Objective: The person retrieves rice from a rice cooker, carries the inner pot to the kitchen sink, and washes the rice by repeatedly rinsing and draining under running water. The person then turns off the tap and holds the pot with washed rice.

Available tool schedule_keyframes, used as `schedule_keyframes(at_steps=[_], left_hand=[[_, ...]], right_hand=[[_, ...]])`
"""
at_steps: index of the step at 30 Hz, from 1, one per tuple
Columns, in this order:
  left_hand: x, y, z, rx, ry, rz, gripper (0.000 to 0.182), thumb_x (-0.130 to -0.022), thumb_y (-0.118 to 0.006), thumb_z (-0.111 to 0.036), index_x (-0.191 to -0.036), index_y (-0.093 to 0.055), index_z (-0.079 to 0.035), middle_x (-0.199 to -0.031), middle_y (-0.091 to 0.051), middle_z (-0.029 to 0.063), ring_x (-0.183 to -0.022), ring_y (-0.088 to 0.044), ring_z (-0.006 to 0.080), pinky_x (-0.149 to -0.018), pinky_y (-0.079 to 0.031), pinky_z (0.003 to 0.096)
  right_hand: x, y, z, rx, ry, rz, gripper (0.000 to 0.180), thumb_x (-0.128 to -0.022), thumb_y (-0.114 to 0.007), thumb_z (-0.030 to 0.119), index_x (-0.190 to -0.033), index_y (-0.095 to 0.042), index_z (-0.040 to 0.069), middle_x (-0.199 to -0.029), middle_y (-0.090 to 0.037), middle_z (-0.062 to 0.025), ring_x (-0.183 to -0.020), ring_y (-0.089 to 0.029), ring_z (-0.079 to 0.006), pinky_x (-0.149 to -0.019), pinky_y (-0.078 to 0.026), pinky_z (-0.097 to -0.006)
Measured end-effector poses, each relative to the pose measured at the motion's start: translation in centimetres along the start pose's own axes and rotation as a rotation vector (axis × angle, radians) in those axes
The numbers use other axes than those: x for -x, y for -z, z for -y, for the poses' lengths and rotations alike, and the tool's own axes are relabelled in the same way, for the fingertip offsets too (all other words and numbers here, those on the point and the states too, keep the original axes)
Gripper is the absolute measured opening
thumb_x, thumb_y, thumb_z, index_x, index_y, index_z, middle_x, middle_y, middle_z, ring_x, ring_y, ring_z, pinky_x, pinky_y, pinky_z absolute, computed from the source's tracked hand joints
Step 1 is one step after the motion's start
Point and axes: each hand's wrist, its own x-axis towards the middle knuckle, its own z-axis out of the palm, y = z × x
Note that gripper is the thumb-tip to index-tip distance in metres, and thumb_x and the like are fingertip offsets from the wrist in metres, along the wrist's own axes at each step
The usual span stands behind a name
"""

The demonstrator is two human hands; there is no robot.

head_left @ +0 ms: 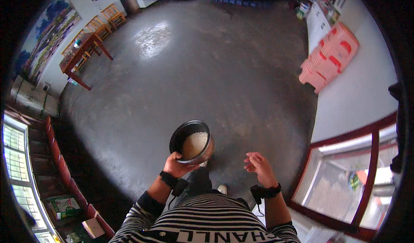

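My left hand point(178, 165) grips the near rim and side of a dark round pot point(175, 142), thumb over the edge. Pale grains that look like rice point(196, 142), partly under cloudy liquid, lie inside the tilted pot. To the right of it, apart from the pot, my right hand point(258, 167) is in the air with its fingers loosely bent and apart, holding nothing. Both wrists wear black straps with small devices.
Grey floor point(194, 68) stretches ahead. A wooden table point(77, 54) and chairs point(113, 15) stand at the far left. A pink plastic piece point(333, 58) leans by the right wall, beyond a red-framed window point(346, 175). Dark red furniture point(69, 175) is at the near left.
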Motion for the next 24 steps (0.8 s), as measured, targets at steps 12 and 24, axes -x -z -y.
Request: schedule_keyframes(at_steps=[12, 24], left_hand=[[-14.5, -1.1, -25.7, -0.386, -0.348, -0.171, 0.046, -0.075, -0.044, -0.004, -0.120, -0.037, 0.003, -0.111, -0.049, 0.0221, -0.097, -0.053, 0.0384, -0.080, -0.048, 0.0518], [-35.1, -4.2, -51.3, -0.092, -0.592, -0.252, 0.046, -0.078, -0.045, -0.004, -0.123, -0.038, 0.002, -0.116, -0.049, 0.0154, -0.098, -0.053, 0.0309, -0.081, -0.047, 0.0444]], right_hand=[[-32.7, 2.3, 2.5, 0.858, -0.120, -0.213, 0.023, -0.086, -0.051, 0.025, -0.084, -0.053, 0.003, -0.080, -0.055, -0.0059, -0.068, -0.057, -0.0201, -0.060, -0.047, -0.0338], [-49.4, 15.6, -0.3, 1.663, -0.698, 0.401, 0.026, -0.079, -0.055, 0.036, -0.077, -0.060, 0.010, -0.070, -0.061, -0.0098, -0.066, -0.058, -0.0280, -0.055, -0.045, -0.0445]])
